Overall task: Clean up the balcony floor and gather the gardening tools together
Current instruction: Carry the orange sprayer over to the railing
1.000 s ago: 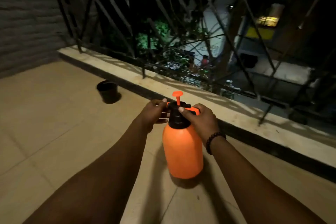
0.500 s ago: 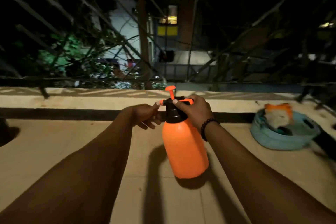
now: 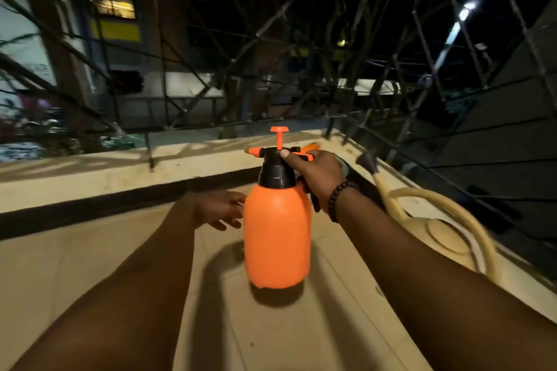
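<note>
Orange sprayer (image 3: 277, 235), left hand (image 3: 218, 211) now off.

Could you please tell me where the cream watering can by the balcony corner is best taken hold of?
Probably by the arched handle looping over the watering can, reaching down from above: the loop stands clear of the body, while the thin spout slants away toward the railing.

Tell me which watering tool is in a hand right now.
The orange pressure sprayer: the right hand grips its black top. The beige watering can sits untouched on the floor to its right; the left hand holds nothing.
</note>
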Demonstrator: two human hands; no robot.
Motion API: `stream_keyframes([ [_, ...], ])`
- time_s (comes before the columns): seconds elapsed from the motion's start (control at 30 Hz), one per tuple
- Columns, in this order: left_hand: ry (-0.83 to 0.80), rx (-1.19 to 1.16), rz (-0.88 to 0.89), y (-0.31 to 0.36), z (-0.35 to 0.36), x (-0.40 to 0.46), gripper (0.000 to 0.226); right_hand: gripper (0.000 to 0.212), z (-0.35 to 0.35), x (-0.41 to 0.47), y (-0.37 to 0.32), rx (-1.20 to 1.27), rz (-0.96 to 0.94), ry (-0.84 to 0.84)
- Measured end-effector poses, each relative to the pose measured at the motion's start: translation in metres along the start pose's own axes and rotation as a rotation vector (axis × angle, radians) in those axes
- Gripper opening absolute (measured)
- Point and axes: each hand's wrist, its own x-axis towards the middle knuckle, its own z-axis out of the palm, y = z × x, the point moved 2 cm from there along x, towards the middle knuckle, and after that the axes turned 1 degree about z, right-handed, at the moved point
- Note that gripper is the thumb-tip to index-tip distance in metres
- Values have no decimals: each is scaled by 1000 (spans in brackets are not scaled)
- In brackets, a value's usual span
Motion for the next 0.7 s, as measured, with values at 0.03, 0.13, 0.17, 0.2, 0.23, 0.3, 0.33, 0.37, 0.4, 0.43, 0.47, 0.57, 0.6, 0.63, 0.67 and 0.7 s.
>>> stream_keyframes([
  [0.03,-51,46,21,11,4,6,41,44,-13,-3,7,-1,23,-1],
  [0.13,-181,77,125,49,24,24,68,31,-56,-15,22,23,82,24],
  [0.17,-211,67,163,62,32,28,78,29,-69,-19,24,13,105,23],
  [0.2,-232,54,202,73,38,31,86,28,-79,-21,25,1,143,5],
  [0.23,-247,52,246,88,46,32,90,29,-91,-24,26,-6,184,-23],
  [0.3,-249,61,330,109,59,35,87,30,-111,-27,28,-45,257,-90],
  [0.33,-258,60,360,118,67,39,83,30,-121,-30,30,-77,283,-115],
  [0.37,-274,71,378,127,75,39,82,32,-132,-32,34,-96,309,-132],
  [0.4,-304,87,386,133,86,41,83,35,-145,-38,41,-108,339,-137],
  [0.43,-328,108,398,139,96,42,86,39,-157,-44,48,-121,365,-146],
  [0.47,-350,132,413,144,109,47,89,44,-172,-51,56,-134,398,-156],
  [0.57,-418,203,462,164,151,54,95,44,-214,-73,73,-209,488,-199],
  [0.6,-439,210,468,170,166,58,97,41,-228,-80,78,-234,521,-208],
  [0.63,-465,210,478,179,184,60,95,37,-243,-87,83,-252,559,-210],
  [0.67,-492,191,489,187,200,61,89,33,-255,-94,88,-272,596,-218],
  [0.7,-520,187,498,194,214,61,80,31,-267,-100,94,-298,626,-219],
])
